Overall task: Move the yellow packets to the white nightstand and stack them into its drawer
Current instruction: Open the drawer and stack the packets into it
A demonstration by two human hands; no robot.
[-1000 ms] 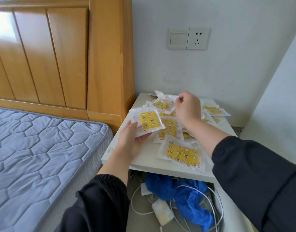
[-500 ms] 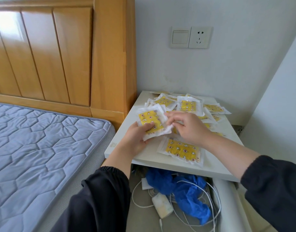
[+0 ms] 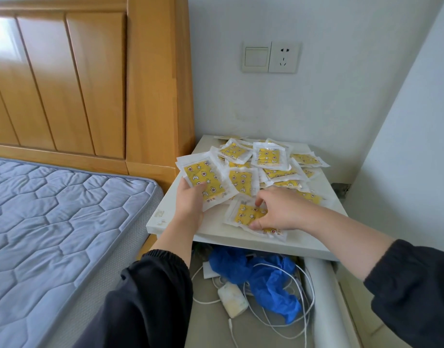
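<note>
Setting: white-walled bedroom corner, with a white nightstand (image 3: 175, 209) right of centre, beside an orange wooden headboard (image 3: 90, 84).
Right fingers (image 3: 260, 200): curled, with the thumb at the near edge, pinching a yellow star-printed packet (image 3: 242, 213) in a clear wrapper that lies flat at the front of the nightstand top.
Right hand (image 3: 281, 209): palm down over that packet's right half, black sleeve (image 3: 416, 285) at lower right.
Left fingers: thumb (image 3: 199, 188) pressed on top, the others hidden beneath, gripping a small stack of yellow packets (image 3: 203, 177).
Left hand (image 3: 189, 202): at the top's left edge, holding the stack tilted above the surface.
Loose pile of yellow packets (image 3: 268, 159): overlapping across the back of the top.
Drawer (image 3: 208, 327): pulled open under the top at lower centre, holding crumpled blue plastic (image 3: 266, 275), white cables (image 3: 273, 320) and a white charger block (image 3: 232, 298).
Surroundings: blue-grey quilted mattress (image 3: 52, 222) at left, wall switch and socket (image 3: 270, 57) at upper centre.
</note>
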